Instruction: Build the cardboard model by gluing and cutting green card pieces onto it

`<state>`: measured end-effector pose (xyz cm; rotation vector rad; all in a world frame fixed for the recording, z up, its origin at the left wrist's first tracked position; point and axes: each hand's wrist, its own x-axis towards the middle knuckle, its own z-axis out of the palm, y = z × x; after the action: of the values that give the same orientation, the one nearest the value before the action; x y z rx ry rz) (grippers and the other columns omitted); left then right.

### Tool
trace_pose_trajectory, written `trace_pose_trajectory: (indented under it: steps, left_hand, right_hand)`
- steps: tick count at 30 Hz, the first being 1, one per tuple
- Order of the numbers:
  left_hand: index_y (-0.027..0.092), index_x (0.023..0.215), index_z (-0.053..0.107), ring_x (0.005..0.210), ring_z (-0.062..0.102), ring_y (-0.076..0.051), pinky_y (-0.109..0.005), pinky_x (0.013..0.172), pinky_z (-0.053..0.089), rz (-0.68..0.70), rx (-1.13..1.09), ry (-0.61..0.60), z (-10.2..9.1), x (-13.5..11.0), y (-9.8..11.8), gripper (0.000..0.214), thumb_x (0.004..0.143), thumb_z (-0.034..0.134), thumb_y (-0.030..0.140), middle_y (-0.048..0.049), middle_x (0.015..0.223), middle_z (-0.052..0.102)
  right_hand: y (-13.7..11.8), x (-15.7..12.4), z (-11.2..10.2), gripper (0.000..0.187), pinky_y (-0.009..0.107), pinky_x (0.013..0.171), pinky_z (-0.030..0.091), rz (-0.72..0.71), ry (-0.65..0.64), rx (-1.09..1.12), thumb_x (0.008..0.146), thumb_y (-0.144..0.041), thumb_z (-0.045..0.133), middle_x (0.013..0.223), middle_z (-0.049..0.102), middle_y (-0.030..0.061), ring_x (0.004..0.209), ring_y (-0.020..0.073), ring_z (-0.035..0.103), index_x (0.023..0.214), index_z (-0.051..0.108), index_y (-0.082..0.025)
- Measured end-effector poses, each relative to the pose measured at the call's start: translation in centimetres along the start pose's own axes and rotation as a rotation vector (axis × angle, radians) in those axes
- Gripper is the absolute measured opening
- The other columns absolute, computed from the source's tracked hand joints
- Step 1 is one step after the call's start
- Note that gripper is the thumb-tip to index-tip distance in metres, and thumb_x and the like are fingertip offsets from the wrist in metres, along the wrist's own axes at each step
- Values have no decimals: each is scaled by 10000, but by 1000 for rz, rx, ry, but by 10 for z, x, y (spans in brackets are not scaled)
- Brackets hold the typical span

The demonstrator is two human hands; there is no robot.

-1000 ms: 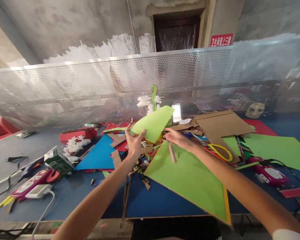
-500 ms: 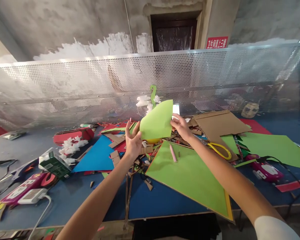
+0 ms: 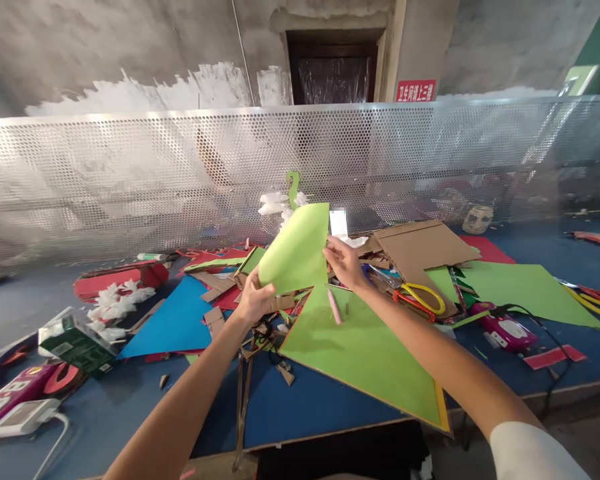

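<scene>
green sheet (image 3: 296, 250), light and curved, is held up above the clutter at mid-table, in front of the mesh screen (image 3: 130, 180). left hand (image 3: 254, 301): grip clenched on the sheet's lower left edge, thumb in front. right hand (image 3: 344, 261): fingers pinch the sheet's right edge. below the hands lies a large green board (image 3: 375, 353), reaching to the near edge of the blue table (image 3: 310, 407); a pink stick (image 3: 334, 307) rests on it, just under the right hand. right of the hands: brown cardboard (image 3: 420, 243), yellow scissors (image 3: 425, 297) beside it, and a pink tool (image 3: 505, 330) with a black cord further right. left of the hands: a blue sheet (image 3: 173, 320), a red box (image 3: 123, 280) and white scraps (image 3: 115, 303) touching it.
</scene>
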<state>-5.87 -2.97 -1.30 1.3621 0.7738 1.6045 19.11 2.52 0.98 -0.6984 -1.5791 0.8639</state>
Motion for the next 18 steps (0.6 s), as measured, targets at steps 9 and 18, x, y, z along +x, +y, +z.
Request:
trace_pose_trajectory:
  steps: [9,18]
  left_hand:
    - [207,1379,568,1207,691,-306,-477,1066,569,275,446,206,5,3,15,693,827,797,558,-146,1221,725]
    - [279,1536,507,1508,450,-407,-508,1199,470,316,413,65,-2,3,10,1051,607,949,490,-164,1577,515]
  right_hand:
    - [-5,1,6,583,297,575,532,-67,-22,-98,955,-517,599,957,643,56,700,166,571,1455,611,-218]
    - [14,18,2,527,265,477,509,198,-186,-44,883,-378,681,704,604,-27,514,128,539,1391,649,-240]
